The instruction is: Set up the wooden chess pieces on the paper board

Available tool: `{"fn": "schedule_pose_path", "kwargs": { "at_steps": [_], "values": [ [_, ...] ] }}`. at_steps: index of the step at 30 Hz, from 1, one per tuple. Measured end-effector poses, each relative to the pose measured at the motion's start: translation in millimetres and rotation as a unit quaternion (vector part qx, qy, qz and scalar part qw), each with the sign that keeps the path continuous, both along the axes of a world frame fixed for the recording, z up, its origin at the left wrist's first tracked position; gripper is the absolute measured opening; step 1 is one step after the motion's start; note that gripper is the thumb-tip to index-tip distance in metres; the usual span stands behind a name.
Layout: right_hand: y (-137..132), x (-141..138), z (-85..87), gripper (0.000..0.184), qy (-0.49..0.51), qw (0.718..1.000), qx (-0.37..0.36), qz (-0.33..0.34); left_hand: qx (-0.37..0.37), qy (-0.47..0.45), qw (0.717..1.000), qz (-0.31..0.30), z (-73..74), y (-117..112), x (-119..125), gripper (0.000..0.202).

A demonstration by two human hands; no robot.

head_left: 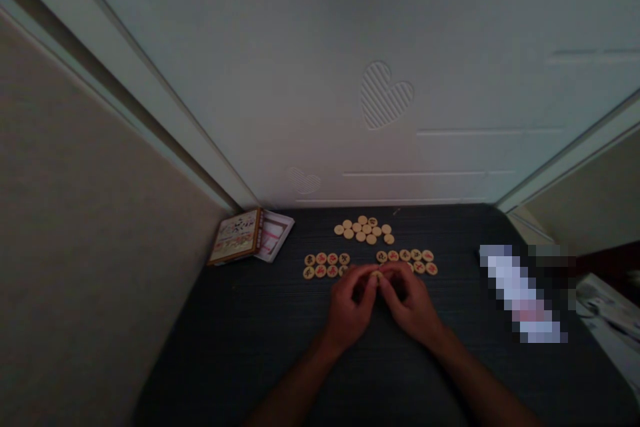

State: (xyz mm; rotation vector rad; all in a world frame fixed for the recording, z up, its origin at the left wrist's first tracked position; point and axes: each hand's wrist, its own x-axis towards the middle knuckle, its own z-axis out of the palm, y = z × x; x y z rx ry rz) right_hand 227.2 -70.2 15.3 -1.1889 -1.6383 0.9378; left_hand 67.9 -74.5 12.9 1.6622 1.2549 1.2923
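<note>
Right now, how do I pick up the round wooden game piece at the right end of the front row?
Pinch the round wooden game piece by its rim from the right. It lies flat on the dark table, with other pieces close on its left.

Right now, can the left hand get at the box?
Likely yes. The left hand is pinching a disc with the right hand, so it would have to let go first. Only a flat row of discs lies toward the box; nothing tall blocks the way.
</note>
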Motion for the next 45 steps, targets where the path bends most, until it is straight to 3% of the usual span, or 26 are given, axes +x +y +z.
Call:
{"fn": "schedule_pose_path", "kwargs": {
  "at_steps": [7, 12, 20, 24, 28, 38, 45],
  "values": [
    [-0.4, -0.9, -1.0, 0.013, -0.005, 0.999, 0.037, 0.001, -0.040, -0.034, 0.998, 0.039, -3.4, -0.2, 2.4, 0.014],
    [2.8, 0.6, 1.9, 0.009, -0.034, 0.996, 0.086, -0.013, -0.092, -0.114, 0.988, 0.046, -2.2, 2.5, 4.6, 0.016],
    [5.1, 2.0, 4.8, 0.025, -0.081, 0.982, 0.169, -0.005, -0.156, -0.194, 0.968, 0.030, -3.9, 3.4, 6.1, 0.020],
    [6.4, 2.0, -2.1, 0.035, -0.107, 0.976, 0.189, 0.000, -0.154, -0.210, 0.965, 0.024, -4.9, 2.8, 5.8, 0.020],
    [7.4, 3.2, -6.8, 0.032, -0.114, 0.975, 0.190, 0.000, -0.155, -0.204, 0.967, 0.013, -5.9, 1.2, 6.2, 0.020],
    [8.8, 8.0, -4.6, 0.036, -0.133, 0.973, 0.189, -0.022, -0.122, -0.164, 0.978, 0.027, -4.2, 1.3, 3.5, 0.026],
    [24.0, 15.5, 3.6, 0.036, -0.182, 0.970, 0.160, -0.014, -0.021, -0.151, 0.977, 0.151, 4.4, 7.8, -11.7, 0.025]
  ]
}}
